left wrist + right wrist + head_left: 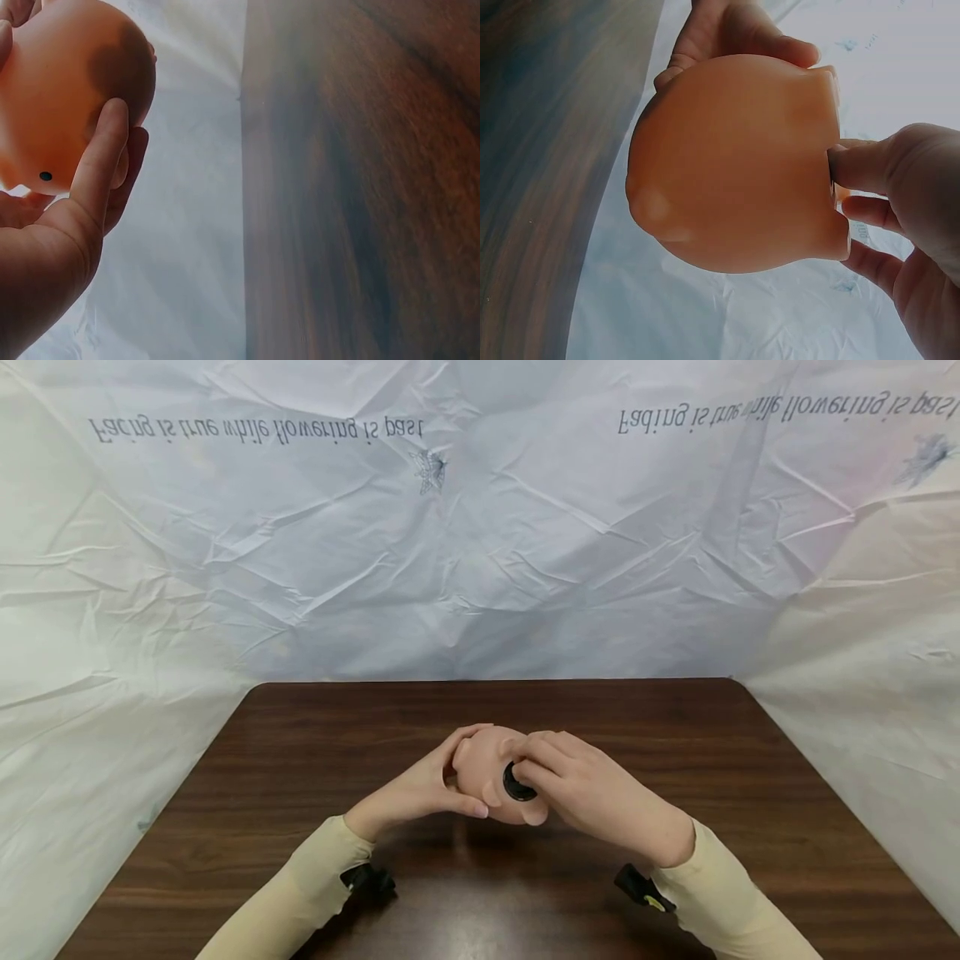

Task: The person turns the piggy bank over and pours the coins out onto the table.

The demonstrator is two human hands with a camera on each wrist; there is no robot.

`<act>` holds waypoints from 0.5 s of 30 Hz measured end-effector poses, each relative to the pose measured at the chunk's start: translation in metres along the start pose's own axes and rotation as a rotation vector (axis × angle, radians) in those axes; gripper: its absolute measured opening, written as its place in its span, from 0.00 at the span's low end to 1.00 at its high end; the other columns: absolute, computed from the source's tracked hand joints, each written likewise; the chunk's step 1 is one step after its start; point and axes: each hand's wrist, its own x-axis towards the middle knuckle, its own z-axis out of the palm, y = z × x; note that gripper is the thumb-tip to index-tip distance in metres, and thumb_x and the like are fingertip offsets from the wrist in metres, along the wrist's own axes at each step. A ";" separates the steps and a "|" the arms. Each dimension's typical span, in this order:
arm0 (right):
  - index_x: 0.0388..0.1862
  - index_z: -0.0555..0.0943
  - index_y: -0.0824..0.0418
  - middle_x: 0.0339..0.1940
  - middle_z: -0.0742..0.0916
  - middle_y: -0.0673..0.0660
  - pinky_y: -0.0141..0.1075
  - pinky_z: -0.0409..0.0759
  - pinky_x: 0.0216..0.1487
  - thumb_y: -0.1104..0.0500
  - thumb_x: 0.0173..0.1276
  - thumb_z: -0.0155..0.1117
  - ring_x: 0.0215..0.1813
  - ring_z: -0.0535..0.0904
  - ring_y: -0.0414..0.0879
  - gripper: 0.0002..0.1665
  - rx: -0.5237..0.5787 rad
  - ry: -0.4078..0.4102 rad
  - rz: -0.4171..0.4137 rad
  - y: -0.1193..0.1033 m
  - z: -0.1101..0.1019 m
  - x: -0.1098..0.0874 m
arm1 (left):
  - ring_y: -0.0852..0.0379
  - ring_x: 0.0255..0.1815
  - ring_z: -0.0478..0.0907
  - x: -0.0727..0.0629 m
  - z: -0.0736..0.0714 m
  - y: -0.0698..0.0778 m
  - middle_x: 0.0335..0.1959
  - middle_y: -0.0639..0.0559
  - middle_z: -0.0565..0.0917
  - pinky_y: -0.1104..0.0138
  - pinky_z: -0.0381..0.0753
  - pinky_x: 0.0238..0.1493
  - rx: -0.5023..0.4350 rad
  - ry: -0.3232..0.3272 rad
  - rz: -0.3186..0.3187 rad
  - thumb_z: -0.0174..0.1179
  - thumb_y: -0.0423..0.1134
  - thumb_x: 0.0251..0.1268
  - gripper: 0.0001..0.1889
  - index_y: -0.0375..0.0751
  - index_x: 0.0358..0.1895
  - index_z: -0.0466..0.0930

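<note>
The left hand curls its fingers round the pink pig figure; the right hand pinches its black plug.

This was a makeshift screened booth: creased, printed sheeting filled the frame's top and sides, around a dark wood-grain table at lower centre.

A dark brown, wood-grained table with rounded far corners was backed and flanked by creased, whitish sheeting. Across the back, two rows of dark grey, upside-down lettering, including the words "flowering is past", were printed, and near the right end of each a blue-grey, butterfly-like motif was set. Pale glare was reflected from the table's near part
</note>
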 end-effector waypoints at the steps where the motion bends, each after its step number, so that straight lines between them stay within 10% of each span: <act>1: 0.43 0.78 0.58 0.59 0.79 0.52 0.39 0.78 0.52 0.73 0.65 0.67 0.53 0.77 0.49 0.14 -0.007 -0.002 -0.003 0.000 0.001 0.000 | 0.49 0.67 0.72 0.000 -0.001 0.000 0.76 0.52 0.60 0.55 0.81 0.56 -0.003 -0.002 -0.002 0.77 0.42 0.57 0.51 0.63 0.79 0.52; 15: 0.43 0.83 0.58 0.49 0.82 0.52 0.36 0.79 0.51 0.61 0.75 0.63 0.50 0.78 0.46 0.03 0.062 0.113 0.030 0.006 0.002 -0.001 | 0.47 0.66 0.71 -0.002 -0.004 0.003 0.76 0.49 0.61 0.56 0.80 0.57 -0.026 0.007 0.020 0.74 0.44 0.61 0.50 0.57 0.81 0.50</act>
